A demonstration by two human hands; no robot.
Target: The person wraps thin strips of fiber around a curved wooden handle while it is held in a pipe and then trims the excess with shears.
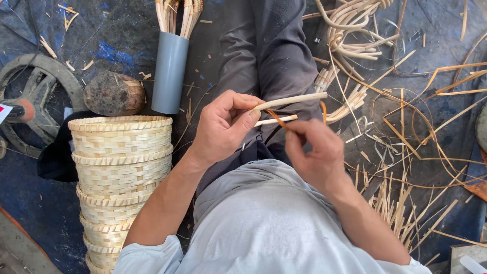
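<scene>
Two pale cane rods (289, 101) lie side by side over the person's lap, near the middle of the scene. The left hand (220, 127) has its grip closed on their near ends, thumb on top. The right hand (312, 152) pinches a thin orange strip (276, 118) that touches the rods. Left of the hands stands a stack of woven baskets (119, 172). Farther off stand a grey tube (169, 71) holding canes and a dark round stone (114, 94). A red-and-white label (4, 112) sits at the far left edge. Loose cane strips (406, 127) lie to the right on the floor.
</scene>
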